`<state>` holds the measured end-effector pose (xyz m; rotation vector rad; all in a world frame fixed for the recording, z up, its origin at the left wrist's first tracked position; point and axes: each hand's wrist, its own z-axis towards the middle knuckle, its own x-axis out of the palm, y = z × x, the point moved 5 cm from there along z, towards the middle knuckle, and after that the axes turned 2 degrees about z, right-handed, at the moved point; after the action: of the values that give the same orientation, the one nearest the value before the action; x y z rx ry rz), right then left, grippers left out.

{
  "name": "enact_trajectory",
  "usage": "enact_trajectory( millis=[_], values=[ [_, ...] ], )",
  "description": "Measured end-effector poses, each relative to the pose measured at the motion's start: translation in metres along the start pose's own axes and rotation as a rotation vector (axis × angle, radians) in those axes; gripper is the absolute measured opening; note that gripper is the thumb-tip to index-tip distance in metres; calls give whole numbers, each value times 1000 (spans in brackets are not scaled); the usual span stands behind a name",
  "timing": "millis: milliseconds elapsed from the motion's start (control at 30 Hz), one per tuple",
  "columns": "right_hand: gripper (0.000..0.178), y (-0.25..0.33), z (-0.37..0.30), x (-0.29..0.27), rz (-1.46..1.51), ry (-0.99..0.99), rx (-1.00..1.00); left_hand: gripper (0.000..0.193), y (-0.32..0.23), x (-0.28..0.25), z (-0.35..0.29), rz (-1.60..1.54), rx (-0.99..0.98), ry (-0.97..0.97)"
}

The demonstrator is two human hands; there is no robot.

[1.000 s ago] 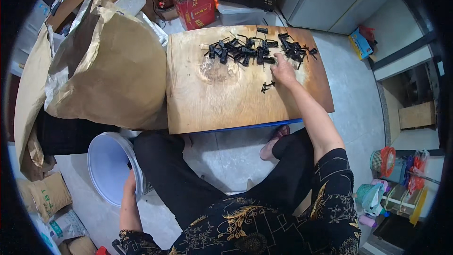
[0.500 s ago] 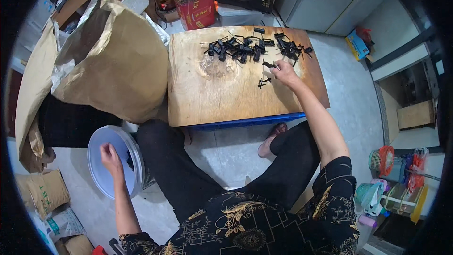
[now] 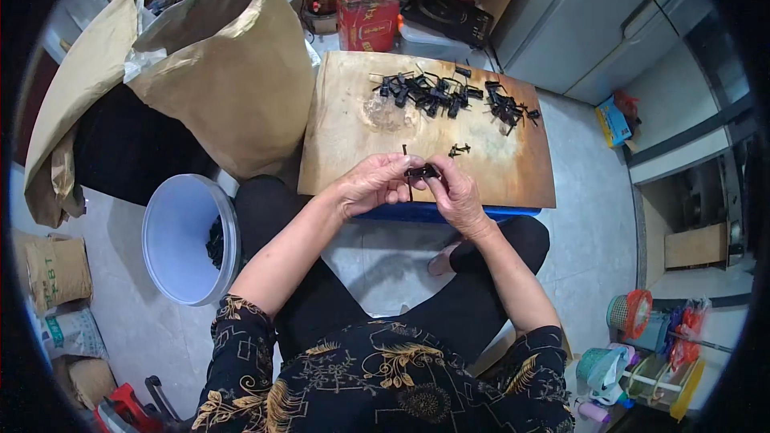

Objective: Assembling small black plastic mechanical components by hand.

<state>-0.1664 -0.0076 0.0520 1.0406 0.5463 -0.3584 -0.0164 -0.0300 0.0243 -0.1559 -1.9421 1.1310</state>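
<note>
Both hands meet over the near edge of the wooden board (image 3: 345, 136). Between their fingertips is a black plastic part (image 3: 419, 171) with thin arms sticking out. My left hand (image 3: 377, 183) pinches it from the left side, and my right hand (image 3: 455, 196) grips it from the right; fingers cover much of its shape. Just beyond my right hand lies a small black piece (image 3: 459, 150) on the board. Farther back, a pile of similar black parts (image 3: 433, 92) spreads over the board, with a smaller cluster (image 3: 505, 104) at its right.
A white bucket (image 3: 164, 232) with black parts inside stands left of my legs. Behind it rises a large open brown paper sack (image 3: 233, 104). A red box (image 3: 365, 20) and a black flat appliance (image 3: 447, 14) sit beyond the board. Baskets and bags (image 3: 634, 313) are at the right.
My left hand has come from over the bucket to the board's near edge. My right hand has drawn back from near the pile with a black part, and both hands now hold it.
</note>
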Motion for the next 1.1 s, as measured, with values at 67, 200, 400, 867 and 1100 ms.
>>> enact_trajectory(
  millis=[67,200,400,867,1100],
  values=[
    [33,4,-3,0,6,49,-29,41,8,-5,2,-31,-15,31],
    [37,20,-1,-5,90,22,-199,46,9,8,4,-107,-75,136],
    [43,0,-12,5,6,144,-245,52,19,13,3,-161,-116,187],
    [17,-22,-11,21,512,171,408,32,18,-3,16,375,81,-175],
    [21,-24,-12,32,509,277,473,23,19,-4,20,642,66,-245]
  ],
)
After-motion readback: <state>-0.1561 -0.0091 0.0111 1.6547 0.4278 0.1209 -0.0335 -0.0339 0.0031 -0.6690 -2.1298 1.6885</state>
